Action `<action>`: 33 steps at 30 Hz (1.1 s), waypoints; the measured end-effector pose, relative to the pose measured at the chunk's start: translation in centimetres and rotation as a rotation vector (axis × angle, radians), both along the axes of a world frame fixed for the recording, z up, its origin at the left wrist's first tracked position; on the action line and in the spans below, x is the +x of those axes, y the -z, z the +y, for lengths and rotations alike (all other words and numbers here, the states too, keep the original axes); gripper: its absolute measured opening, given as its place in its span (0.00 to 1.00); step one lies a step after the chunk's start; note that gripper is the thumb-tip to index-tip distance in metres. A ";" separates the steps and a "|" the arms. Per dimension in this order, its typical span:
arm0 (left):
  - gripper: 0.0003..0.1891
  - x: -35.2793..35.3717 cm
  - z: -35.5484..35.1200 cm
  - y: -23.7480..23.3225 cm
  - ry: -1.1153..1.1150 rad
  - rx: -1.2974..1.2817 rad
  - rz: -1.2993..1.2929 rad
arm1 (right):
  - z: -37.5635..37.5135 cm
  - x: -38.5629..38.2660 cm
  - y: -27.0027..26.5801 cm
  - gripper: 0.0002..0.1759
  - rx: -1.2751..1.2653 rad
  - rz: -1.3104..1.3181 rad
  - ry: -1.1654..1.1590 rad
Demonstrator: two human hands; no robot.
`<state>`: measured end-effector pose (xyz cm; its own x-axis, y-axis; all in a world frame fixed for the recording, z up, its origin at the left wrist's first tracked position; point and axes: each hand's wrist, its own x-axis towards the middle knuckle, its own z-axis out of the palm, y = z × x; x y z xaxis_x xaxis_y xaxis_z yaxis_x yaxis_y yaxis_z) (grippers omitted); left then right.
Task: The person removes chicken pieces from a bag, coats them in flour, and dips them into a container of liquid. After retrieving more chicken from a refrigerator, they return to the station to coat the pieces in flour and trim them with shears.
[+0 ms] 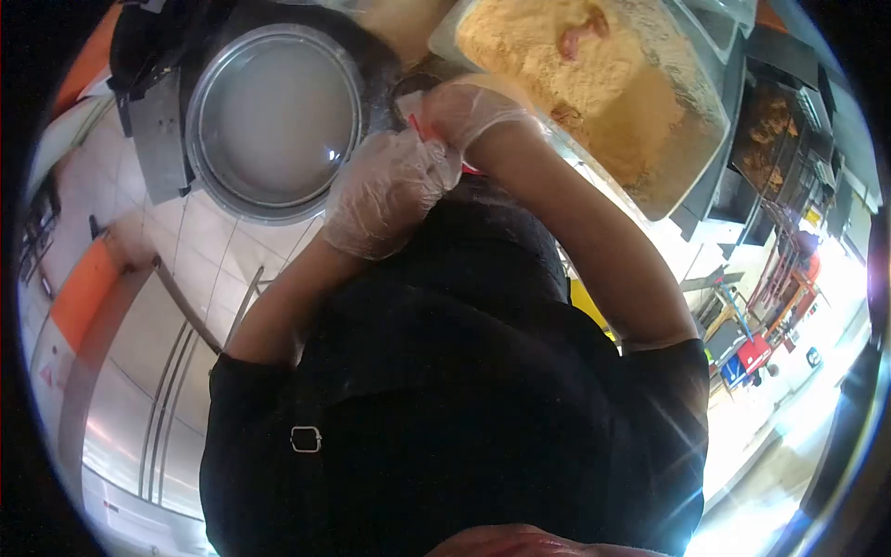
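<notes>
**Where two gloved hands meet at the tub's near corner**

While we look down our own dark-shirted chest in the head view, both arms run up the frame and converge at upper centre. Our right hand [469,110], in a clear glove, is clenched around a thin red strip [419,128], just at the near corner of the breading tub [682,172]. Our left hand [390,190], also gloved, has its fingers curled and presses against the right wrist; we cannot tell whether it grips the strip too. A piece of meat [583,35] lies on the crumb at the top of the frame, well apart from both hands. At upper left the round metal basin [197,139] holds cloudy liquid, its rim near the left knuckles. Open tiled floor spreads down the left; a fryer [775,116] crowds the right edge.
</notes>
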<state>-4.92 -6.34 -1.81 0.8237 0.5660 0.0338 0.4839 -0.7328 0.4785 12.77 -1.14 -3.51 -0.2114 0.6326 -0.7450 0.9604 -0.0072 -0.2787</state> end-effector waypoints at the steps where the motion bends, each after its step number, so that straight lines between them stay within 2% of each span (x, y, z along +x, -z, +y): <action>1: 0.15 -0.1 0.2 -0.3 -0.014 0.000 0.021 | -0.1 0.1 0.4 0.15 0.063 0.046 -0.028; 5: 0.16 -0.3 0.4 -0.6 -0.032 -0.019 0.018 | 0.9 -0.5 0.0 0.16 -0.019 -0.033 -0.071; 7: 0.16 -0.4 0.7 -0.4 -0.009 -0.026 0.050 | 1.3 -0.1 -1.4 0.18 -0.078 -0.012 -0.269; 8: 0.16 -0.5 0.8 -0.3 0.005 -0.045 0.085 | 1.4 -0.1 -2.1 0.18 -0.077 -0.017 -0.262; 10: 0.15 -0.4 0.9 -0.8 0.022 -0.030 0.092 | 1.5 -0.3 -4.0 0.20 -0.093 -0.071 -0.114; 11: 0.15 -0.3 1.0 -1.0 0.040 -0.015 0.104 | 1.2 -0.6 -2.8 0.20 -0.090 -0.075 -0.101; 13: 0.14 -0.7 1.0 -0.5 0.048 0.002 0.034 | 1.1 -1.6 1.2 0.22 -0.153 -0.119 0.301; 17: 0.13 -1.0 0.9 -0.1 -0.001 0.025 -0.040 | 1.8 -1.9 0.7 0.25 -0.211 -0.103 0.240; 19: 0.12 -1.3 0.5 0.0 -0.014 0.017 -0.020 | 2.4 -2.9 -5.2 0.25 -0.313 -0.282 0.312; 20: 0.12 -1.4 0.4 0.1 -0.035 0.016 -0.001 | 2.2 -2.8 -4.7 0.25 -0.312 -0.286 0.313; 22: 0.12 -1.3 0.1 0.9 -0.025 0.019 -0.025 | 1.0 -2.4 -2.1 0.20 -0.224 -0.236 0.082; 24: 0.12 -1.2 0.1 1.1 -0.011 0.023 -0.048 | 0.6 -2.1 1.4 0.22 -0.196 -0.211 0.115; 26: 0.13 -1.2 0.3 0.9 0.002 -0.021 -0.026 | 0.6 -1.9 2.2 0.24 -0.164 -0.184 0.149; 28: 0.13 -1.3 0.5 1.0 0.000 -0.004 -0.042 | 0.7 -2.0 1.5 0.24 -0.093 -0.155 0.159; 33: 0.13 -1.3 1.3 -0.1 0.055 0.031 -0.093 | 1.1 -2.5 -1.2 0.25 -0.146 -0.206 0.189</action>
